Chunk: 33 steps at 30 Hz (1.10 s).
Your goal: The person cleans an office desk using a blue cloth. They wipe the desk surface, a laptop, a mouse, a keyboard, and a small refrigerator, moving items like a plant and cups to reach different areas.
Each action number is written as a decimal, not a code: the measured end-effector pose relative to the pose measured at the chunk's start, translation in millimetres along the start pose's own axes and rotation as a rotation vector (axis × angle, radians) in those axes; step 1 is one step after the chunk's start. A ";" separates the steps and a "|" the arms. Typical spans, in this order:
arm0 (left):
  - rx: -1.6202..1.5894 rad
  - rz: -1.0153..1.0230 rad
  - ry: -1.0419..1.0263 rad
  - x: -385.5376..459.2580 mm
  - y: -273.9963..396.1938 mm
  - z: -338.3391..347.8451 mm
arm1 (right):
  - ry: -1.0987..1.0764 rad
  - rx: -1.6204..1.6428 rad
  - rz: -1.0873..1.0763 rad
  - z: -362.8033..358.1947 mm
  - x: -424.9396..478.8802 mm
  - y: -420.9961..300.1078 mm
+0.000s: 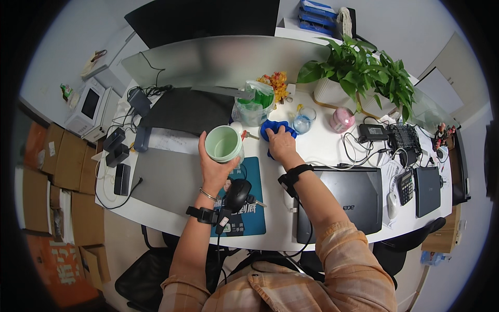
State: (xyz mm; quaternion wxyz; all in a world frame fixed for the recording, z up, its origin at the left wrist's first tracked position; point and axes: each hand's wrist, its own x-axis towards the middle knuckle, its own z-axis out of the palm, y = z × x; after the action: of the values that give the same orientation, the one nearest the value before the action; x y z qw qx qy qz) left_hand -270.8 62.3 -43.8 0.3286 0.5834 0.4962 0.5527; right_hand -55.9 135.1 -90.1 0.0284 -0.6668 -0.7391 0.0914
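Observation:
My left hand (215, 167) is wrapped around an uncovered light green cup (223, 143), tilted so that its inside shows. My right hand (281, 145) rests its fingertips on a blue, wavy-edged object (273, 126) on the white desk; whether the fingers grip it cannot be told. Just beyond my left hand lies a key or small tool with a red part (249, 135). A clear tub (254, 113) with green packets stands behind, and a glass with blue liquid (303, 121) is right of the blue object. Below the cup, a black computer mouse (239, 191) sits on a teal mouse pad (255, 210).
A closed black laptop (339, 202) lies near my right forearm. Farther right are a calculator (405, 188), a white mouse (392, 204) and tangled cables. Potted plants (331, 93) and a pink jar (342, 119) stand at the back right. A frosted divider (218, 58) borders the desk.

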 end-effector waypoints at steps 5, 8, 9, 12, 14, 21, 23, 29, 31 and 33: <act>-0.007 -0.009 0.053 -4.7 -10.8 -17.6 | -0.165 -0.023 -0.239 -8.5 -39.1 -5.6; 0.003 -0.006 0.071 -6.0 -11.4 -24.6 | -0.339 -0.107 -0.253 -32.7 -61.8 -4.5; 0.013 -0.006 0.072 -6.8 -9.8 -27.4 | -0.353 -0.110 -0.258 -39.7 -63.5 -3.9; 0.031 -0.011 0.073 -8.1 -9.0 -31.3 | -0.287 -0.069 -0.268 -48.7 -63.1 1.7; 0.048 -0.026 0.067 -7.6 -8.6 -27.4 | -0.158 -0.032 -0.158 -25.7 -64.0 3.4; 0.040 0.005 0.026 13.0 -12.4 4.6 | -0.141 0.002 -0.307 8.6 -142.9 -30.0; -0.008 0.005 -0.010 17.5 -9.3 20.4 | -0.246 0.026 -0.316 4.0 -168.5 -30.1; 0.060 0.023 0.060 23.1 -17.2 37.0 | -0.190 0.085 -0.235 -41.8 -148.6 -17.2; 0.057 -0.005 0.095 20.2 -15.1 33.5 | 0.068 0.141 -0.170 -48.2 -105.2 -12.3; 0.042 -0.059 0.099 15.2 -5.5 31.0 | 0.109 0.114 -0.103 -39.3 -50.4 0.4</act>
State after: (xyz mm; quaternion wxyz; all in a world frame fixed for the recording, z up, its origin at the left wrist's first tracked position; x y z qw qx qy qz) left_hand -243.4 83.4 -49.4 0.3074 0.5471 0.5406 0.5603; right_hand -43.5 89.0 -47.6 0.1112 -0.6291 -0.7634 0.0954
